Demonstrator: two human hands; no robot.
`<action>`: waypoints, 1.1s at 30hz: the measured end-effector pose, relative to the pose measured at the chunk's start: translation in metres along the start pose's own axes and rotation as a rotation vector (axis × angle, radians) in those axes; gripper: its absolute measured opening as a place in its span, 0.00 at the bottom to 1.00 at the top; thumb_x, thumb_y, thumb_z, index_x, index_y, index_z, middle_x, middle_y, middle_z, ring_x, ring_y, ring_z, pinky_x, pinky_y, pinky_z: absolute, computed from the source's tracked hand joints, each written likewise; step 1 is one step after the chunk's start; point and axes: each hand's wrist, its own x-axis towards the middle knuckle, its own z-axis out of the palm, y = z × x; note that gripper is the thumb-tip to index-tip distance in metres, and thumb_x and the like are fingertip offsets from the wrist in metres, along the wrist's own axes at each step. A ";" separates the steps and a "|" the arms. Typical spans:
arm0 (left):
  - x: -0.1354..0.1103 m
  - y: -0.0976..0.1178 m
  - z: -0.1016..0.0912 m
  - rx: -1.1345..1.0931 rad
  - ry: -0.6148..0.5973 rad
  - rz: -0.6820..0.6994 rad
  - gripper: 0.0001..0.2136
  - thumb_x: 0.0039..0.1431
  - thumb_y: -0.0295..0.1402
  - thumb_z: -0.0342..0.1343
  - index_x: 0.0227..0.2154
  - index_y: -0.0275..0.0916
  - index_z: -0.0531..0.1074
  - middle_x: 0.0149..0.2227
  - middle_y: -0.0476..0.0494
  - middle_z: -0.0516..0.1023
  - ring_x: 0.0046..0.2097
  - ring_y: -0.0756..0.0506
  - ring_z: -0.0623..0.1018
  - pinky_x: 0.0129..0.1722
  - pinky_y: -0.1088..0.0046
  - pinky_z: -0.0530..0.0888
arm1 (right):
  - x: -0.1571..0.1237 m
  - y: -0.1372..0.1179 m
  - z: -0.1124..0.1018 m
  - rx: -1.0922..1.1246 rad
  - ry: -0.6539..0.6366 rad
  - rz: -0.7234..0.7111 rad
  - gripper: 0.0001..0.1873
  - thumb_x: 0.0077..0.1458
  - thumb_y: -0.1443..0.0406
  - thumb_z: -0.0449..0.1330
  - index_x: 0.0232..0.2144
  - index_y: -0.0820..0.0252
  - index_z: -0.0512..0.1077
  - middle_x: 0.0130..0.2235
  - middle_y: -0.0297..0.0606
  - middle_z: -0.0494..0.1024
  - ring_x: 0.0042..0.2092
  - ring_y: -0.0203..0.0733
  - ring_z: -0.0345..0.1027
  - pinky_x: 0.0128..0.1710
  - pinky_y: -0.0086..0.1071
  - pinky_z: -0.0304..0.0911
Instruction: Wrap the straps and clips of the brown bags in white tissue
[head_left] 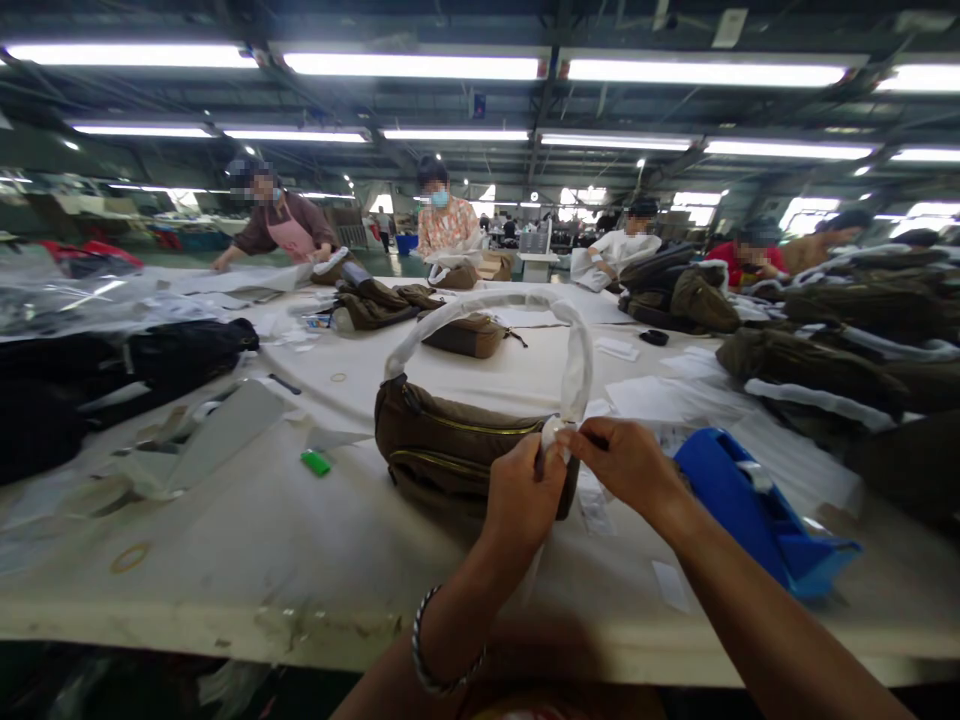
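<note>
A dark olive handbag (450, 440) with yellow-edged zips stands on the table before me. Its strap (517, 300) arches above it, wrapped in white tissue paper. At the bag's right end, my left hand (525, 490) is closed on the lower end of the white wrapping (553, 430). Close beside it, my right hand (622, 460) pinches the same wrapping between thumb and fingers. The fingertips partly hide the spot where the strap joins the bag.
A blue tape dispenser (750, 510) stands to the right, near piled olive bags (817, 370). A green object (315, 462) and grey sheets (217, 440) lie left, with black bags (127, 370) beyond. Several people work across the table (262, 570).
</note>
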 end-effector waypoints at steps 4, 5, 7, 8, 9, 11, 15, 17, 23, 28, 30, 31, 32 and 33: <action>0.001 0.001 -0.001 -0.080 -0.021 -0.057 0.13 0.54 0.40 0.48 0.25 0.36 0.71 0.22 0.45 0.72 0.25 0.48 0.70 0.26 0.76 0.63 | 0.002 0.006 0.000 0.042 -0.049 0.028 0.19 0.49 0.55 0.55 0.16 0.63 0.69 0.15 0.30 0.62 0.20 0.30 0.53 0.21 0.26 0.46; 0.002 0.002 -0.002 -0.151 -0.047 -0.114 0.13 0.54 0.40 0.49 0.25 0.36 0.71 0.22 0.45 0.72 0.25 0.48 0.70 0.25 0.76 0.63 | 0.001 0.008 -0.001 0.102 -0.069 0.036 0.18 0.49 0.55 0.55 0.18 0.63 0.70 0.16 0.30 0.63 0.21 0.31 0.54 0.21 0.26 0.47; 0.004 0.004 -0.006 -0.353 -0.146 -0.258 0.14 0.52 0.41 0.51 0.27 0.34 0.72 0.23 0.44 0.73 0.22 0.48 0.70 0.21 0.76 0.63 | 0.000 0.013 -0.001 0.299 -0.145 0.032 0.16 0.48 0.56 0.56 0.22 0.63 0.72 0.18 0.30 0.66 0.22 0.31 0.55 0.22 0.26 0.49; 0.005 0.005 -0.009 -0.461 -0.216 -0.322 0.14 0.51 0.41 0.51 0.27 0.33 0.73 0.23 0.43 0.73 0.21 0.48 0.70 0.20 0.76 0.63 | 0.000 0.015 -0.002 0.415 -0.187 0.023 0.15 0.48 0.56 0.57 0.24 0.63 0.72 0.19 0.30 0.66 0.22 0.30 0.55 0.22 0.25 0.50; 0.005 0.005 -0.012 -0.556 -0.286 -0.367 0.15 0.51 0.41 0.51 0.27 0.32 0.73 0.23 0.42 0.73 0.21 0.48 0.69 0.19 0.76 0.62 | -0.001 0.017 -0.002 0.525 -0.223 0.012 0.15 0.47 0.56 0.58 0.25 0.63 0.72 0.20 0.30 0.67 0.22 0.30 0.55 0.22 0.25 0.51; 0.006 0.006 -0.018 -0.671 -0.403 -0.404 0.16 0.51 0.41 0.50 0.26 0.30 0.74 0.22 0.40 0.73 0.20 0.48 0.69 0.18 0.76 0.62 | -0.001 0.021 -0.004 0.687 -0.262 -0.003 0.14 0.46 0.57 0.59 0.29 0.64 0.73 0.23 0.32 0.71 0.23 0.31 0.57 0.23 0.25 0.54; 0.006 0.005 -0.026 -0.781 -0.512 -0.459 0.17 0.53 0.41 0.49 0.28 0.30 0.74 0.25 0.38 0.74 0.23 0.47 0.72 0.23 0.75 0.67 | -0.002 0.024 -0.001 0.865 -0.295 -0.026 0.11 0.46 0.61 0.60 0.32 0.63 0.72 0.28 0.35 0.74 0.27 0.33 0.63 0.28 0.28 0.59; 0.005 0.004 -0.026 -0.867 -0.516 -0.521 0.16 0.54 0.40 0.49 0.32 0.30 0.74 0.27 0.39 0.74 0.24 0.48 0.73 0.27 0.73 0.70 | -0.002 0.025 0.003 0.925 -0.289 -0.033 0.10 0.46 0.62 0.60 0.32 0.62 0.71 0.28 0.34 0.73 0.27 0.33 0.63 0.28 0.28 0.60; 0.004 0.001 -0.020 -1.019 -0.507 -0.677 0.16 0.54 0.37 0.49 0.34 0.28 0.72 0.27 0.37 0.73 0.25 0.48 0.73 0.29 0.71 0.73 | -0.008 0.016 0.015 0.974 -0.253 -0.027 0.05 0.50 0.65 0.57 0.30 0.61 0.68 0.23 0.30 0.70 0.23 0.31 0.61 0.26 0.27 0.59; -0.002 0.002 -0.012 -0.907 -0.504 -0.668 0.17 0.52 0.41 0.51 0.29 0.27 0.72 0.25 0.35 0.74 0.24 0.46 0.74 0.27 0.72 0.72 | -0.015 0.015 0.022 0.884 -0.173 0.080 0.02 0.47 0.69 0.55 0.26 0.60 0.64 0.22 0.29 0.69 0.24 0.32 0.62 0.25 0.26 0.58; -0.003 0.005 -0.011 -0.839 -0.484 -0.665 0.16 0.51 0.41 0.52 0.26 0.28 0.72 0.23 0.36 0.74 0.23 0.46 0.74 0.26 0.72 0.72 | -0.016 0.017 0.025 0.843 -0.163 0.093 0.03 0.46 0.71 0.53 0.26 0.59 0.63 0.22 0.29 0.70 0.24 0.33 0.63 0.25 0.26 0.58; -0.004 0.006 -0.011 -0.812 -0.470 -0.659 0.16 0.50 0.41 0.53 0.26 0.29 0.72 0.23 0.36 0.74 0.23 0.46 0.74 0.26 0.72 0.71 | -0.017 0.017 0.027 0.832 -0.160 0.093 0.03 0.46 0.71 0.52 0.26 0.59 0.63 0.22 0.29 0.70 0.24 0.33 0.63 0.25 0.26 0.58; -0.004 0.008 -0.011 -0.784 -0.457 -0.654 0.15 0.50 0.41 0.53 0.25 0.30 0.72 0.23 0.37 0.74 0.23 0.46 0.74 0.26 0.72 0.71 | -0.017 0.017 0.027 0.823 -0.152 0.094 0.04 0.45 0.71 0.51 0.26 0.59 0.62 0.22 0.29 0.70 0.24 0.33 0.63 0.24 0.26 0.58; -0.004 0.009 -0.011 -0.760 -0.449 -0.651 0.15 0.49 0.41 0.54 0.24 0.30 0.73 0.22 0.38 0.74 0.23 0.46 0.74 0.25 0.72 0.71 | -0.017 0.016 0.028 0.806 -0.138 0.098 0.04 0.45 0.72 0.51 0.26 0.58 0.61 0.22 0.28 0.70 0.23 0.33 0.63 0.24 0.26 0.58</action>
